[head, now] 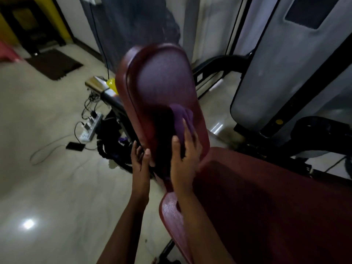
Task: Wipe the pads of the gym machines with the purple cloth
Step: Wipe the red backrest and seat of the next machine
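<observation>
**Back pad under wiping, seat pad not yet reached**

The purple cloth is pressed flat against the lower right part of the upright back pad by the right hand, whose fingers are spread over the cloth and grasp it against the surface. The left hand is laid on the near left edge of the same pad, with the thumb on the front face; it is curled around the edge and appears to steady the pad, holding nothing else. The picture is blurred, so no clean or dirty areas can be told apart on the pad. Judged from the position of the cloth, the upper part of the back pad is either done or left. The seat pad, near and to the right, is not touched by the cloth. It is judged that much of the task remains, including the grey machine at the far right.
</observation>
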